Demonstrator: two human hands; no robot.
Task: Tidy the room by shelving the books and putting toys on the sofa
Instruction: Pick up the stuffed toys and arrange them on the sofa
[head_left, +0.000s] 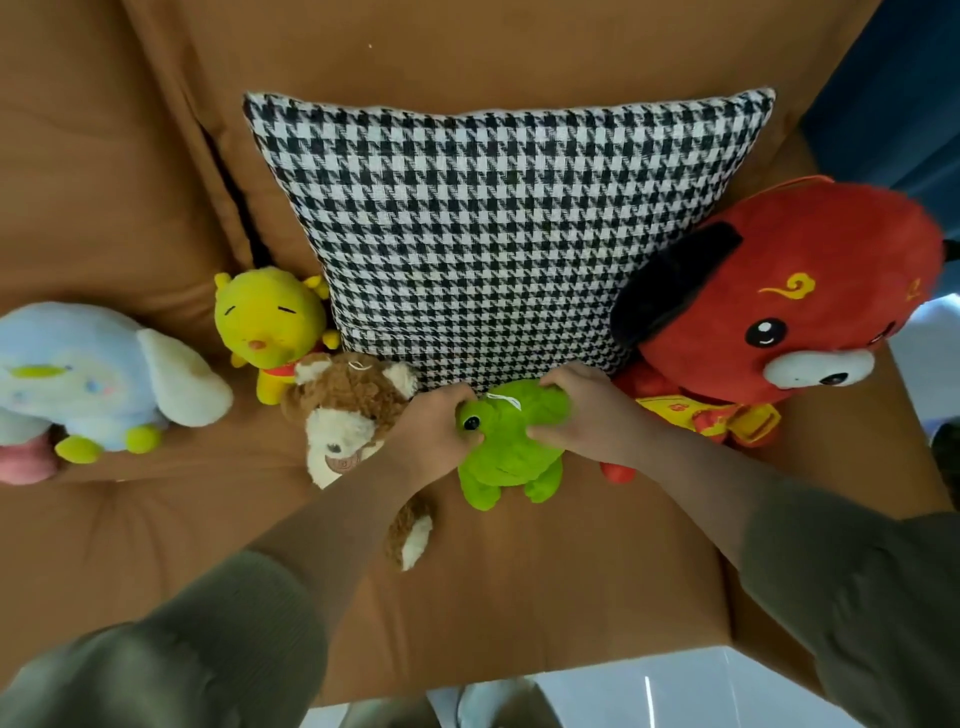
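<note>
A small green plush toy stands on the brown sofa seat, just in front of the checked cushion. My left hand grips its head from the left. From the right, my right hand grips its back, fingers curled into the plush. A brown and white plush bear lies right beside my left hand, partly under my forearm. On the right a big red plush leans by the cushion.
A black and white houndstooth cushion leans on the sofa back. A yellow plush and a pale blue elephant plush sit at the left. The seat's front edge and a pale floor lie below.
</note>
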